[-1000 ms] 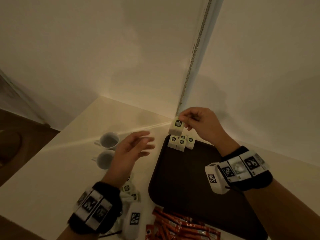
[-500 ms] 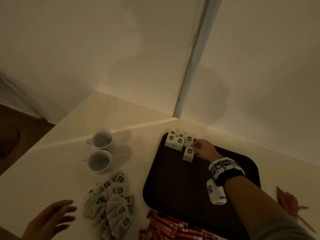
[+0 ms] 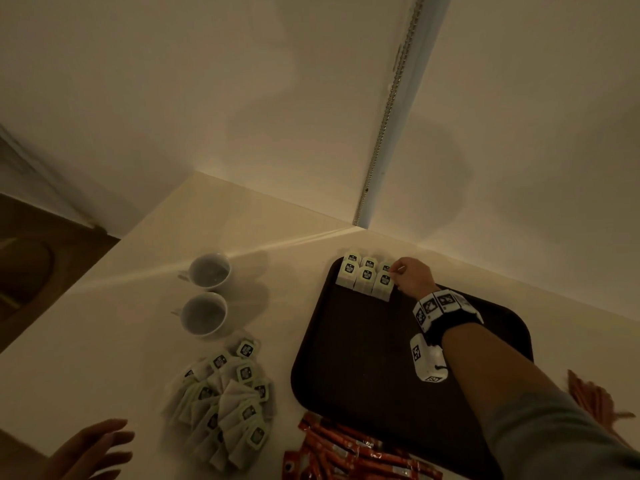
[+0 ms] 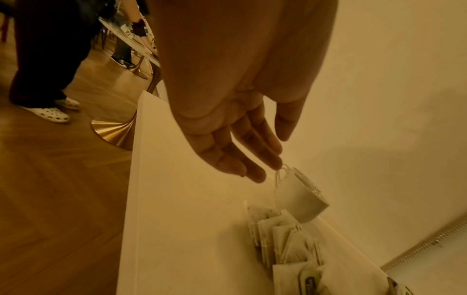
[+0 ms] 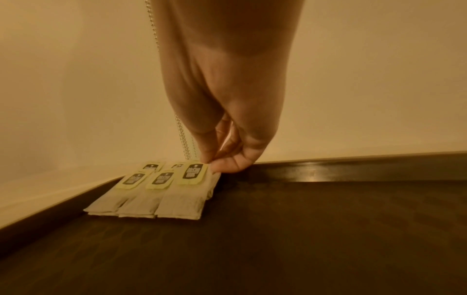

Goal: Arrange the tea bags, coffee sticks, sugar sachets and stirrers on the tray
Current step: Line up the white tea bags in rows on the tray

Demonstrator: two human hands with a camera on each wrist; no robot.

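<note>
A dark brown tray (image 3: 381, 368) lies on the white table. Several tea bags (image 3: 362, 277) lie in two rows in its far left corner. My right hand (image 3: 397, 276) pinches the top right corner of the rightmost front tea bag (image 3: 382, 287), which lies flat on the tray beside the others; the right wrist view shows thumb and fingertips (image 5: 211, 162) closed on this tea bag (image 5: 187, 193). My left hand (image 3: 93, 452) hovers open and empty at the table's near left edge, fingers relaxed (image 4: 252, 159). A loose pile of tea bags (image 3: 225, 393) lies left of the tray.
Two white cups (image 3: 209, 271) (image 3: 202, 313) stand left of the tray, beyond the pile. Red coffee sticks (image 3: 346, 452) lie at the tray's near edge. Brown stirrers (image 3: 595, 400) lie to the right. Walls and a bead chain (image 3: 388, 109) close the far corner.
My right hand lowered the tea bag from above the tray's corner and set it into the front row. My left hand drew back from mid-table to the near left edge.
</note>
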